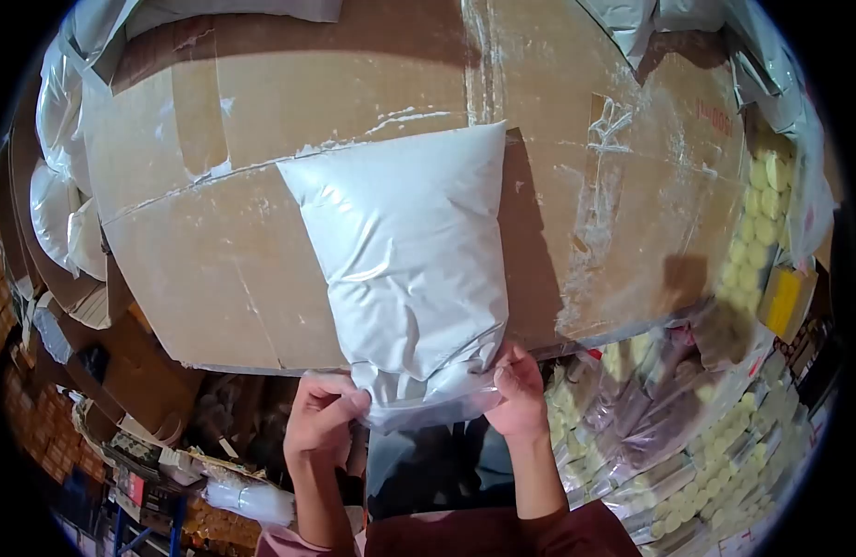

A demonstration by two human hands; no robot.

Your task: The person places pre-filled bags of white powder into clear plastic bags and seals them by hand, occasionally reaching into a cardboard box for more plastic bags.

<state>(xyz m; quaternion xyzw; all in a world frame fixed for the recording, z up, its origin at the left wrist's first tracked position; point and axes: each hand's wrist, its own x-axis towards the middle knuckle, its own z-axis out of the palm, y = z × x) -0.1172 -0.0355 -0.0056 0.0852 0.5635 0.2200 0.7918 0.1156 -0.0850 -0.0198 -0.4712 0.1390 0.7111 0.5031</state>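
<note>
A plump clear plastic bag [409,251] filled with white powder lies flat on a cardboard sheet [251,288], its mouth end hanging toward me over the near edge. My left hand [326,410] pinches the left corner of the bag's transparent mouth between thumb and fingers. At the opposite corner, my right hand [519,388] grips the same plastic edge, with the thumb on top. Between both hands the mouth is stretched wide and looks flattened. The powder stops a little short of that edge.
White powder streaks the creased cardboard. More filled bags [58,218] stand at the left, and others [683,14] lie along the far edge. To the right are bags of pale yellow round pieces [706,473] and a yellow box [782,302]. Cardboard boxes [140,371] crowd the lower left.
</note>
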